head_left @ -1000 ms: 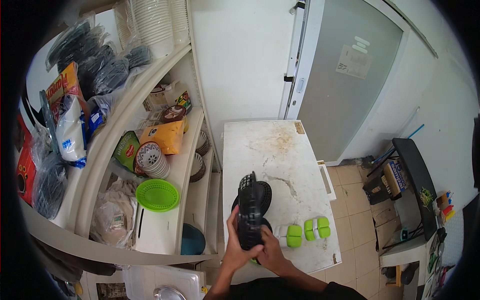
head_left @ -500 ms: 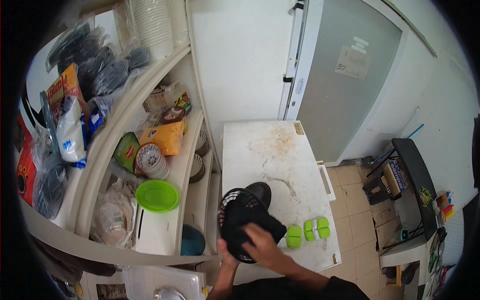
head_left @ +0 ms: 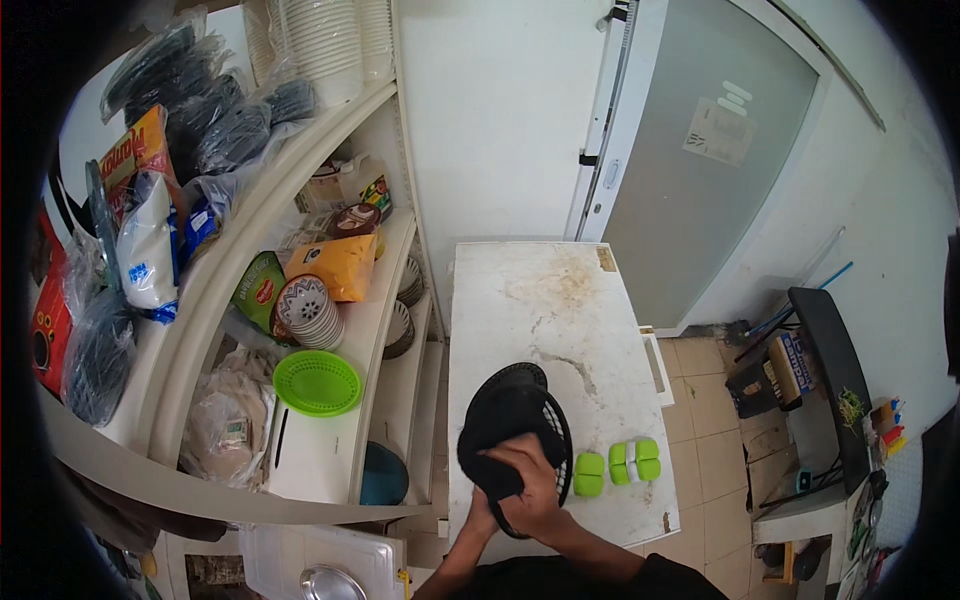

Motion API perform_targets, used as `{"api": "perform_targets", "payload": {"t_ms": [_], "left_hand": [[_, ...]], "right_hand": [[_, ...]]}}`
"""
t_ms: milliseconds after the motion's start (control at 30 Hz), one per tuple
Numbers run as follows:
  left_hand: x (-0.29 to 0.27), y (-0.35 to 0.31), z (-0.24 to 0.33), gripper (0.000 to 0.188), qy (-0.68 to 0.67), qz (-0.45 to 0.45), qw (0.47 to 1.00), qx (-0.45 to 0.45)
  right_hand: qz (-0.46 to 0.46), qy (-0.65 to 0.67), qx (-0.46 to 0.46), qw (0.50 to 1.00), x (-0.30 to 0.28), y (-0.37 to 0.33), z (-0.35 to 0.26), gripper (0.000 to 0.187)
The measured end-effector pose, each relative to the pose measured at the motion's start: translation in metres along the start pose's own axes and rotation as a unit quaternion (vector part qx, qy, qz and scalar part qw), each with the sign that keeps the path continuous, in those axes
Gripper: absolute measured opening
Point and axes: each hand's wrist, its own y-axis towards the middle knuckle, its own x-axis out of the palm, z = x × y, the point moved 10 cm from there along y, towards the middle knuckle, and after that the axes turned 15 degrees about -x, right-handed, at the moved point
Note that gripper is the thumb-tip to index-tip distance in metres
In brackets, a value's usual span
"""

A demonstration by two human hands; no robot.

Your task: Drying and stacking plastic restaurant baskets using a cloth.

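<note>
Over the near part of the white table I hold a black oval plastic basket with an openwork rim, tilted. My left hand grips it from below, its fingers mostly hidden. Pressed against the basket is a bunched black cloth, with my right hand closed on it. Just behind it, another dark oval basket shows on the table, largely covered. Right of my hands lie small bright green blocks, with a green pair joined by a white band beside them.
Shelves at the left carry a green oval basket, stacked patterned bowls and a yellow-orange bag. Below stands a clear plastic box by a metal lid. A black side table is at the right, past the tiled floor.
The basket and cloth have shifted slightly right and turned, so the openwork rim now shows on the right. My right hand has moved a little right with the cloth.
</note>
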Motion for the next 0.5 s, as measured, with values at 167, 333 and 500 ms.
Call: {"api": "perform_targets", "payload": {"t_ms": [167, 333, 500], "left_hand": [[0.052, -0.023, 0.032, 0.121, 0.059, -0.086, 0.991, 0.088], [-0.007, 0.001, 0.066, 0.116, -0.083, -0.041, 0.978, 0.187], [-0.021, 0.008, 0.084, 0.110, -0.131, -0.004, 0.978, 0.160]], "right_hand": [[0.068, -0.251, 0.033, 0.965, -0.055, 0.048, 0.012, 0.034], [-0.033, -0.174, 0.113, 0.978, -0.031, -0.003, 0.046, 0.039], [-0.130, -0.071, 0.115, 0.982, 0.015, -0.056, 0.028, 0.040]]}}
